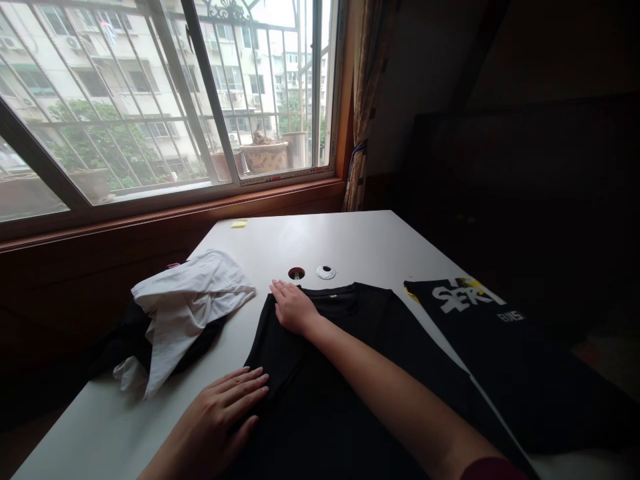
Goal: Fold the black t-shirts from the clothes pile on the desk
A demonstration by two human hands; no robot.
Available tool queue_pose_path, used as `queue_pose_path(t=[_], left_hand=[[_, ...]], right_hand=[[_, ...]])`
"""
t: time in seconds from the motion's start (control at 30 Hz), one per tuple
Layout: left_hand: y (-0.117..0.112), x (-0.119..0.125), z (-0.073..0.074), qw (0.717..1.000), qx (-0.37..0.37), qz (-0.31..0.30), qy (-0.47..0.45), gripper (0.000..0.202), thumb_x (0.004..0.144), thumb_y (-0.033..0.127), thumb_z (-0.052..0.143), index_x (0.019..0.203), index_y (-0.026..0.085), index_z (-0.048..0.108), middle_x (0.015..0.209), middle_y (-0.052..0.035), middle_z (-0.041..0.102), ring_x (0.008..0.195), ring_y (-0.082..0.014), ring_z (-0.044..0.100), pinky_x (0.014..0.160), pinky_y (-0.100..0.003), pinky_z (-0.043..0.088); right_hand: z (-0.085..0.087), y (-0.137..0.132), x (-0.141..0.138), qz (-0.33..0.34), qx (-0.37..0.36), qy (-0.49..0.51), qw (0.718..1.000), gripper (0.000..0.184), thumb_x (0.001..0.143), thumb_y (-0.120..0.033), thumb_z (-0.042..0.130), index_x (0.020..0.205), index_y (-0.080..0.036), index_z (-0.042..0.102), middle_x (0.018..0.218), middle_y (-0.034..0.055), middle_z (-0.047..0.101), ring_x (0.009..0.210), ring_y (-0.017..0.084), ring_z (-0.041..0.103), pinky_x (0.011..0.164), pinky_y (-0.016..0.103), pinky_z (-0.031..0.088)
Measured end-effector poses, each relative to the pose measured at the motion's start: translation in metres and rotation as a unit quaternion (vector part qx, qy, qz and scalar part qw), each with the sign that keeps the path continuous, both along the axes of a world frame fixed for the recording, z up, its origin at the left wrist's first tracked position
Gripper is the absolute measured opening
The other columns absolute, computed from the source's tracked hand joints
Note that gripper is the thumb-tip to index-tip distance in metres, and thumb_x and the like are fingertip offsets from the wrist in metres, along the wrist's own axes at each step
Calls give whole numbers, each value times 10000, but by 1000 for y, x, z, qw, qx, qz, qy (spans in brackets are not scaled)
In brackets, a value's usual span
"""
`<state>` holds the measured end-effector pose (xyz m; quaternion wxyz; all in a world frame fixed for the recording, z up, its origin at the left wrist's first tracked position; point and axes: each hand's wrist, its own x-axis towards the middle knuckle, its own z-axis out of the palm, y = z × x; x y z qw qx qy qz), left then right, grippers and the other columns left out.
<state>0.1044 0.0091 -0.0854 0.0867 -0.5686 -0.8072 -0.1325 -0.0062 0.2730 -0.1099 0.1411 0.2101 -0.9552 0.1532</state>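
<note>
1. Black cloth fills the head view's lower centre: a T-shirt (305, 420) spread on the white table (350, 240), collar toward the top of the frame.
2. Near mid-frame, the right hand (295, 308) lies on its shoulder, fingers together, probably pressing the fabric flat.
3. Lower left of centre, the left hand (220, 410) rests at the shirt's edge, fingers slightly parted, seemingly steadying that side.
4. White garment (195, 300) at left, printed garment (475, 340) at right: set aside, presumably for room.

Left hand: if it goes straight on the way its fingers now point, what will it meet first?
Beyond the black shirt under its fingers, the left hand would probably meet the right forearm first, though how high that forearm sits is unclear.
</note>
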Motion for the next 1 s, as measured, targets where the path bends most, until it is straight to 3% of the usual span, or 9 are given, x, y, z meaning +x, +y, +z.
queue_pose_path(t=[0.07, 0.17, 0.27, 0.5, 0.67, 0.87, 1.0], left_hand=[[1, -1, -3, 1000, 0, 18, 23, 536, 942, 188, 580, 1472, 236, 517, 1450, -64, 601, 1350, -250, 557, 1092, -396, 535], [2, -3, -8, 998, 0, 36, 47, 521, 949, 182, 577, 1465, 221, 522, 1466, -61, 586, 1351, -249, 557, 1086, -384, 539], [1, -5, -11, 998, 4, 38, 55, 470, 955, 195, 583, 1423, 233, 566, 1420, -50, 628, 1292, -238, 612, 1066, -373, 555], [1, 0, -7, 999, 24, 24, 12, 384, 932, 147, 579, 1292, 245, 668, 1276, -50, 725, 1184, -225, 688, 986, -346, 607], [3, 2, -6, 999, 24, 27, 6, 387, 921, 126, 572, 1275, 241, 677, 1264, -57, 731, 1181, -227, 688, 947, -337, 622], [4, 4, -4, 999, 31, 25, 4, 364, 916, 127, 565, 1235, 247, 694, 1180, -66, 761, 1100, -223, 720, 931, -343, 625], [5, 5, -1, 999, 33, 24, 4, 324, 925, 118, 550, 1195, 229, 689, 1159, -75, 764, 1065, -211, 724, 923, -344, 618]], right_hand=[[4, 1, 8, 31, 0, 36, 999, 523, 966, -178, 436, 1469, -44, 490, 1562, 181, 444, 1474, 258, 370, 1241, 426, 244], [5, 1, 24, 144, 11, 69, 987, 413, 974, -195, 451, 1330, -101, 639, 1433, 130, 606, 1343, 226, 538, 1196, 372, 339], [-1, 1, 37, 218, 17, 64, 974, 399, 996, -245, 455, 1313, -108, 655, 1408, 117, 630, 1326, 207, 557, 1167, 338, 381], [-3, 13, 24, 119, 21, -30, 992, 521, 1018, -411, 470, 1488, -188, 497, 1579, 103, 435, 1482, 244, 364, 1223, 484, 272], [-3, 16, 7, 96, 28, -44, 994, 541, 1036, -453, 422, 1523, -219, 444, 1611, 62, 385, 1509, 243, 306, 1237, 498, 228], [-8, 14, -3, 63, 23, -41, 997, 507, 1040, -397, 416, 1522, -242, 447, 1609, 50, 389, 1504, 248, 319, 1232, 481, 254], [-9, 13, -5, 43, 0, -8, 999, 480, 1021, -275, 441, 1487, -175, 497, 1562, 104, 460, 1465, 246, 396, 1213, 444, 306]])
